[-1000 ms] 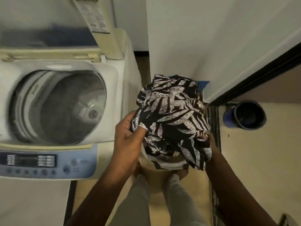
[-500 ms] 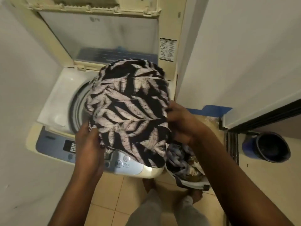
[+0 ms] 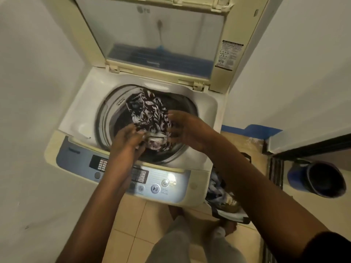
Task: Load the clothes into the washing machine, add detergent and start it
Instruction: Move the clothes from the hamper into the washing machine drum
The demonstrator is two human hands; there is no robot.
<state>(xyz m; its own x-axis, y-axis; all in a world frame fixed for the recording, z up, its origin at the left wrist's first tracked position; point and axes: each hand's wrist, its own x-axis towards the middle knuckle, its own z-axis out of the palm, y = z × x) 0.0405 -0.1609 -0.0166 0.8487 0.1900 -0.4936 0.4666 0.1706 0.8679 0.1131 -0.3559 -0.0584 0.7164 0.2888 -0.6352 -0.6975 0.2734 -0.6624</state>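
A black-and-white leaf-patterned garment (image 3: 148,112) lies bunched inside the drum of the top-loading washing machine (image 3: 81,114), whose lid (image 3: 161,35) stands raised. My left hand (image 3: 127,141) reaches over the drum's front edge with its fingers curled on the garment's near end. Over the drum's right side, my right hand (image 3: 188,130) rests against the cloth with its fingers spread. More clothes fill a basket (image 3: 226,202) on the floor to the right of the machine, partly hidden by my right arm. No detergent is in view.
The control panel (image 3: 163,186) with a start/pause button (image 3: 155,188) runs along the machine's front. White walls close in on the left and right. A dark blue bucket (image 3: 319,179) stands on the floor at far right beyond a door track.
The garment has gone from above the basket, across the control panel, down into the drum. Both hands followed it, and my right hand's fingers have spread apart.
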